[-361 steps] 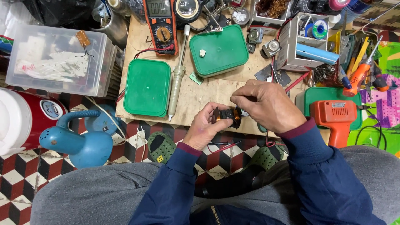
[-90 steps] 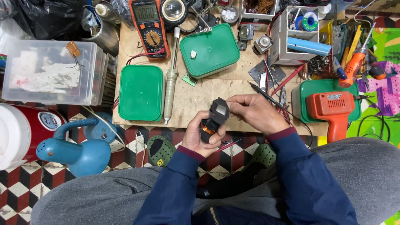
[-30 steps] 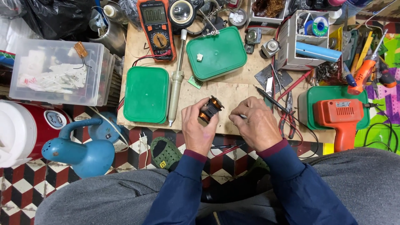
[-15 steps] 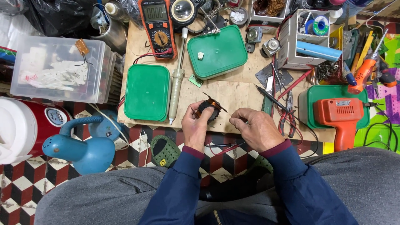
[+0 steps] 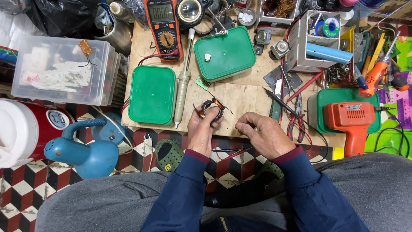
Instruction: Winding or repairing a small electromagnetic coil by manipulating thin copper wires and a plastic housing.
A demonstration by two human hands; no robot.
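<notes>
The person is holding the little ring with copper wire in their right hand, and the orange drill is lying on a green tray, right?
Not quite. The head view shows the ring with copper wire in the left hand; the right hand is beside it. The orange drill does lie on a green tray.

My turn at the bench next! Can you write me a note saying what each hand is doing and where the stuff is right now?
Left hand: holds a small ring-shaped motor stator with copper windings just above the wooden board, thin wire ends sticking out.
Right hand: loosely curled beside it, fingertips pinched; whether it grips a wire I cannot tell.
Nearby: green lidded boxes, soldering iron, multimeter, pliers, orange drill.
Done: the stator is out, bare, in hand.
Left: its wire ends hang loose, joined to nothing.
</notes>
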